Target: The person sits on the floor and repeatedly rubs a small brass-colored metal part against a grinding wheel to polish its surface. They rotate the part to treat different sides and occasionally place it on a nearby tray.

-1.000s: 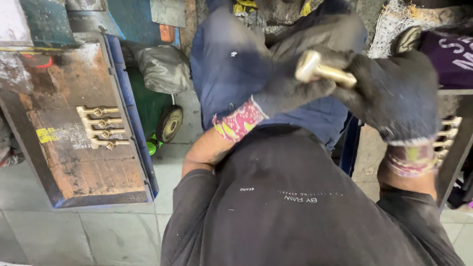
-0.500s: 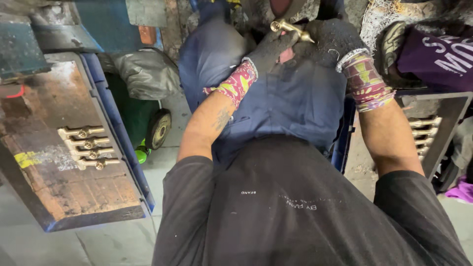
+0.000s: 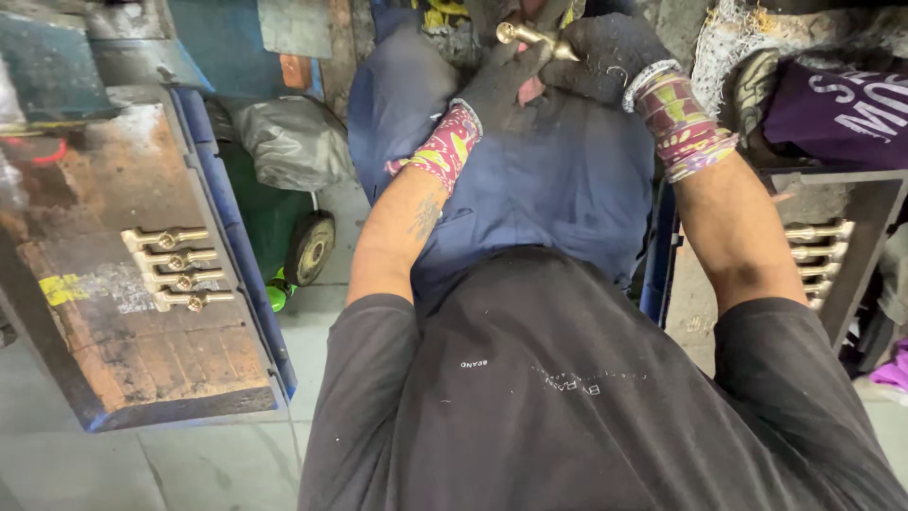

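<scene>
Raised further: both gloved hands, left (image 3: 506, 80) and right (image 3: 605, 57), grip closed around brass fitting (image 3: 534, 38).

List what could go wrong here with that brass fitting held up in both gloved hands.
1. The brass fitting is pinched between the left hand and right hand over the lap; it could slip from the thick gloves and drop to the tiled floor.
2. The four brass fittings lie loose on the rusty tray near its blue rim; a knock might roll them off.
</scene>
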